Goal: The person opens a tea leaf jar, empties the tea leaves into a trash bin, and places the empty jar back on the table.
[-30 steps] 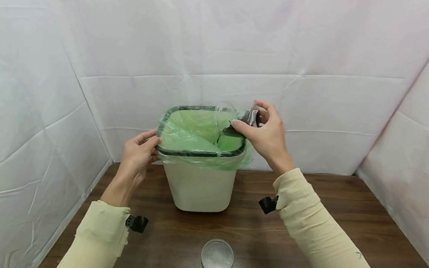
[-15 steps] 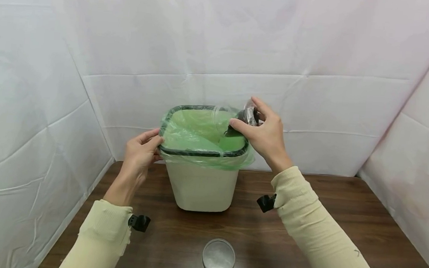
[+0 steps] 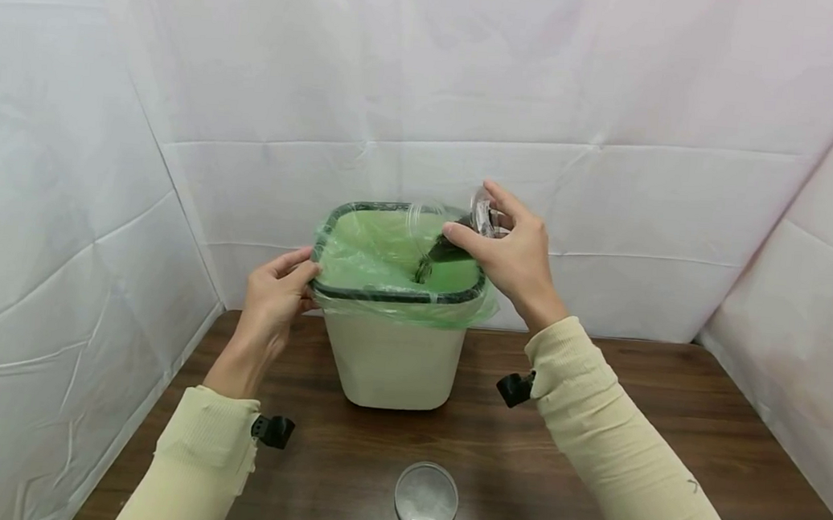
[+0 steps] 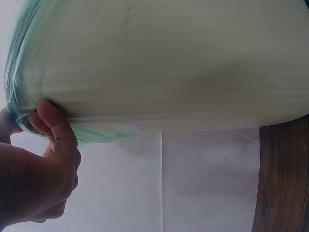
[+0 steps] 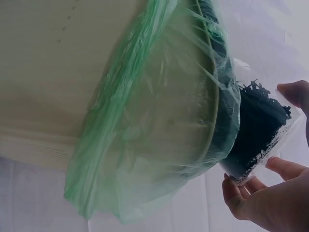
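A cream trash bin (image 3: 391, 363) stands on the table, lined with a thin green trash bag (image 3: 366, 252) whose edge folds over the dark rim (image 3: 385, 296). My left hand (image 3: 272, 294) grips the rim and bag at the bin's left side, thumb on top and fingers beneath. In my right hand (image 3: 517, 255) is a clear jar (image 5: 263, 133), held tilted with its mouth toward the left over the bin's opening. Dark, shred-like bits (image 3: 421, 270) slide from the jar toward the bag; many still fill it in the right wrist view.
A round clear lid (image 3: 425, 498) lies on the brown wooden table (image 3: 345, 448) in front of the bin. White cloth walls (image 3: 473, 71) rise behind the bin and at both sides. Each sleeve cuff carries a small black camera.
My right hand has tipped the jar a little further and shifted slightly left, while dark bits slide out of its mouth. My left hand keeps its grip on the rim.
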The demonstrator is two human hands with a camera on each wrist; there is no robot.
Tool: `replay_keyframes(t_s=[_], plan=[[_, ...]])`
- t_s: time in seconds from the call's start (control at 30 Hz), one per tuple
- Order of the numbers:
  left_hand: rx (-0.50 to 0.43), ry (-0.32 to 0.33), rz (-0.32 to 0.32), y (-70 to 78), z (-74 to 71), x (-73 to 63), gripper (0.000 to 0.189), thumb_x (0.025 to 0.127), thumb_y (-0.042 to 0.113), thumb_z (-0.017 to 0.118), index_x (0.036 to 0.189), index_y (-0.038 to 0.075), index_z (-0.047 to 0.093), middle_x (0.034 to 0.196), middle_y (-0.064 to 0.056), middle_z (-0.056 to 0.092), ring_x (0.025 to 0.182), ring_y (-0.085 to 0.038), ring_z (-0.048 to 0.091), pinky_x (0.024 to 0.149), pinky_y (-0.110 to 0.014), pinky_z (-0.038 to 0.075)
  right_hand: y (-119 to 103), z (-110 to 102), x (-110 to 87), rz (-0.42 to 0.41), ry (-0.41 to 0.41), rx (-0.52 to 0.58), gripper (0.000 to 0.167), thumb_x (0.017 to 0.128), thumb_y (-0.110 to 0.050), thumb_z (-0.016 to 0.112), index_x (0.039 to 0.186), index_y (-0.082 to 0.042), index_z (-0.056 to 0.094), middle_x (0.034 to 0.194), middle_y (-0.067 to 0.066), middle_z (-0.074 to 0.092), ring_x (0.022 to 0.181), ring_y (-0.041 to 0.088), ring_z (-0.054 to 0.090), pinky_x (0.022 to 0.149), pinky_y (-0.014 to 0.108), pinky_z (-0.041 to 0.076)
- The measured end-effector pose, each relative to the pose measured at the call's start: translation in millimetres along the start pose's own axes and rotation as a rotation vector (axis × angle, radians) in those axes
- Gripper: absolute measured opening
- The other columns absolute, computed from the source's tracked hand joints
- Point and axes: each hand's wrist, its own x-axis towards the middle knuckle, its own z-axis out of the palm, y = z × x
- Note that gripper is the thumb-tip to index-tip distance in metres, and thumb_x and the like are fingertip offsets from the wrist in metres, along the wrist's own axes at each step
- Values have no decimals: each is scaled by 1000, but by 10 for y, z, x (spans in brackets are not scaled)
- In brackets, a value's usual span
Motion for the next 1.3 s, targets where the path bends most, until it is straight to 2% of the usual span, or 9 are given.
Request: replay_keyframes(t_s=[0.23,0.63,0.93,1.3], plan=[[20,-7,16,-3,6,6,46,99,11,61,144,6,55,112,-4,58,64,-6,54,63,-22,54,-46,21,12,2,-8,-8,82,77,-41,87,150,-30,49,143,5,53,120,21,53,87,41,52],[14,-5,5,-12,7,2,47,98,9,61,145,6,54,120,-5,58,63,-7,55,62,-22,54,-85,66,20,-22,-31,-20,80,78,-40,87,149,-28,51,141,2,55,116,20,53,83,39,53],[30,-4,13,-19,25,2,48,97,10,62,144,6,55,123,-7,58,64,-8,55,63,-22,55,-113,75,29,-12,-43,-47,79,78,-42,86,148,-30,52,144,0,53,122,20,50,88,42,50],[35,-7,17,-23,55,-9,48,98,11,61,145,7,54,122,-7,57,64,-8,55,64,-23,55,-147,80,60,-2,-54,-56,78,77,-42,86,147,-29,54,143,4,53,121,21,50,89,43,50]])
